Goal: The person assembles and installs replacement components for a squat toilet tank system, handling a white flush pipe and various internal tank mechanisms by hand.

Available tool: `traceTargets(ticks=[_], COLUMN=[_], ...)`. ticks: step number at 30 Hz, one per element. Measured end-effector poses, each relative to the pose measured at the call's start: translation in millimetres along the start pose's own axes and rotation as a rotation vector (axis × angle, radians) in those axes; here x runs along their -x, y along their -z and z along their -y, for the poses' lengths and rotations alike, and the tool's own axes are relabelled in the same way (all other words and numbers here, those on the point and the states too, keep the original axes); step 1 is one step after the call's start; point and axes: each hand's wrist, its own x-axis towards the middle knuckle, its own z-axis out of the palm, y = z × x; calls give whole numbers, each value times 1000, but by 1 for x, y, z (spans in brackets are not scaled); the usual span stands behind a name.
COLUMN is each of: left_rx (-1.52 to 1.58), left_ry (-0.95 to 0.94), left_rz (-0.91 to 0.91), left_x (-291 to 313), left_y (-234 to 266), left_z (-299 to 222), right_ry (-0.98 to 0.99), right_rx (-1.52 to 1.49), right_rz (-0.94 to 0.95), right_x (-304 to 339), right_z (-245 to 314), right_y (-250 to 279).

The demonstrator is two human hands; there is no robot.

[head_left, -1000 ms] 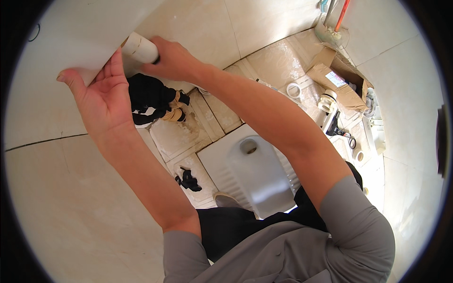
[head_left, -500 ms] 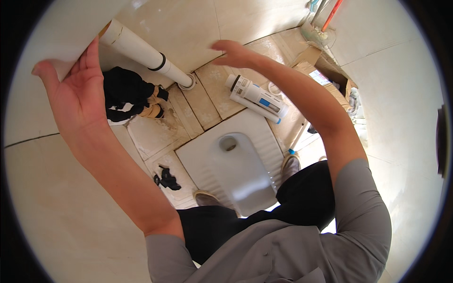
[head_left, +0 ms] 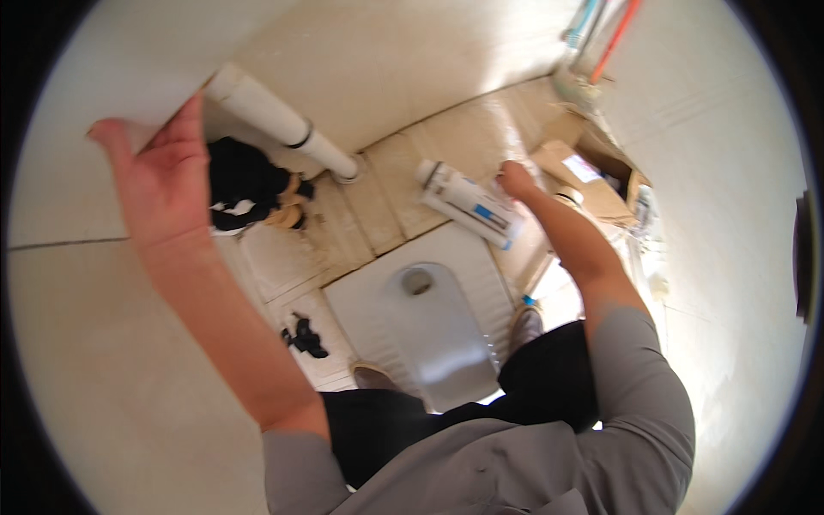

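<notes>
My left hand [head_left: 174,184] is raised at the upper left, palm up, its fingers curled under the edge of a smooth white fixture [head_left: 163,60] and its thumb against its side. A white pipe [head_left: 266,112] with a black ring slants down beside it to the floor. My right hand [head_left: 518,180] is low, fingers drawn together, at the right end of a white cylindrical flush valve [head_left: 468,199] with a blue patch lying on the tiles. Blur and the hand itself hide what its fingers hold, if anything.
A white squat toilet [head_left: 446,343] lies between my shoes. An open cardboard box [head_left: 592,184] stands on the right. Dark cloth [head_left: 249,176] with tan pieces lies below the pipe, and a black crumpled item [head_left: 305,337] farther down. Brush handles [head_left: 614,43] lean in the far right corner.
My right hand has gone from beside the far wall down and right to the flush valve. My left hand stays at the white fixture. The view has shifted slightly.
</notes>
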Motion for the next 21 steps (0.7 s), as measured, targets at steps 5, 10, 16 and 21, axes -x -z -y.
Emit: traceTargets(ticks=[5,10,16,21], left_rx=[6,-27,76,34], left_ry=[-1,19,132,148], left_rz=[-16,-9,56,36], left_x=[6,6,1,3], left_y=[-14,1,0,1], left_z=[-6,-19,-13,-17], right_ry=[-93,405,900,961], right_rx=[-1161,-1432,-1305,-1557], right_rz=[309,297,-384,-559], right_x=[-17,23,59,81], right_z=[145,345,446,458], right_y=[88,201,247,241])
